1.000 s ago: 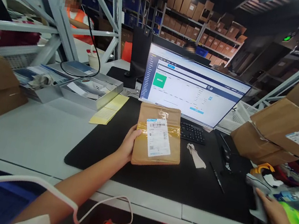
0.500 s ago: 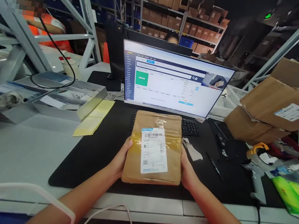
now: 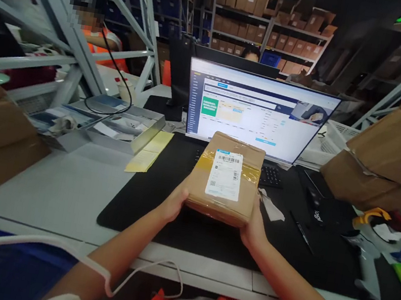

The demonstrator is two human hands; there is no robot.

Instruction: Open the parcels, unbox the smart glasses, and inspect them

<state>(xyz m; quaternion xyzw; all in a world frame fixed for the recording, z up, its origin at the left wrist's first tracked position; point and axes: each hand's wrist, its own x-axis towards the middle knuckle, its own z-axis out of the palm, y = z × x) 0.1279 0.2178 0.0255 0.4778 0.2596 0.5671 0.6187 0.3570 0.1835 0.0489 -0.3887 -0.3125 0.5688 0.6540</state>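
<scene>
You hold the parcel [image 3: 226, 182] between both hands, lifted clear of the black mat [image 3: 146, 197] on the worktop [image 3: 63, 188]; your left hand [image 3: 173, 203] clasps its near left corner and your right hand [image 3: 254, 226] its near right corner, both closed on the cardboard; neither sits nearer than the other. The parcel tilts, far edge raised toward the monitor [image 3: 257, 111], its long axis running away from you, the white label [image 3: 225, 174] facing up. A keyboard [image 3: 271, 177] lies just behind it; a pen [image 3: 301, 232] lies to your right on the mat.
</scene>
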